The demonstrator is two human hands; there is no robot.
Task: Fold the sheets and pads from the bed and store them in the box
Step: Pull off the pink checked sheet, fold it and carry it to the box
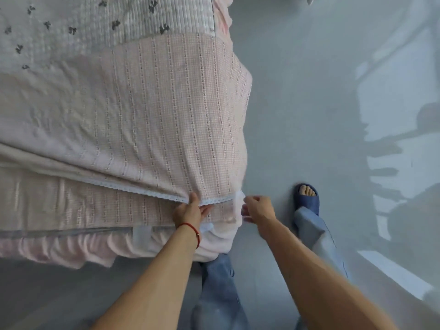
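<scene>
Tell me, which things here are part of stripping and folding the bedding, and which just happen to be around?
Part of the job:
pink checked sheet, with its lace edge
white pad with bow print
left hand, gripping the lace edge
right hand, fingers curled at the sheet's corner

Just around:
blue slipper
red wrist string
grey floor

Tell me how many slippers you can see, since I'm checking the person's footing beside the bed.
1. A blue open-toed slipper is on the grey floor, right of the bed's corner, just past the right hand. The other foot is hidden under the jeans leg.
</scene>
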